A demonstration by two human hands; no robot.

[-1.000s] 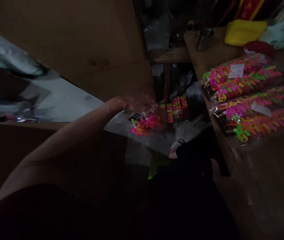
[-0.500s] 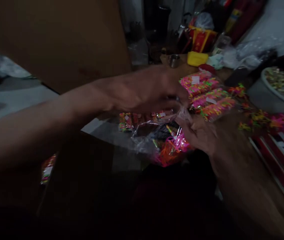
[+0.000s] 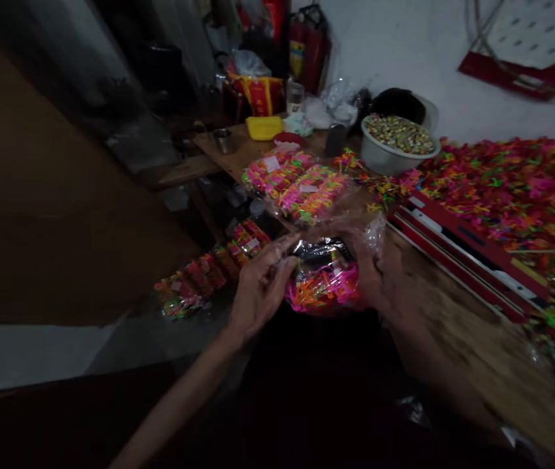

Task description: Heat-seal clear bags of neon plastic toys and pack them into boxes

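Note:
A clear plastic bag [image 3: 324,283] of bright pink, orange and green plastic pieces hangs at the near edge of the wooden table [image 3: 453,326]. My left hand [image 3: 260,286] grips the bag's left side. On its right side my right hand [image 3: 380,277] holds the crinkled open top. Two filled bags [image 3: 297,182] lie side by side on the table just beyond my hands.
A row of filled bags [image 3: 213,270] lies on the floor to the left. A white bowl [image 3: 397,146] of small pieces, a yellow container [image 3: 264,127] and a metal cup [image 3: 222,139] stand farther back. A heap of loose coloured pieces [image 3: 512,189] and a red board [image 3: 458,251] are at right.
The view has swung right from the floor to the table. My left hand, stretched toward the floor a second ago, has come in with a bag; both hands now hold it.

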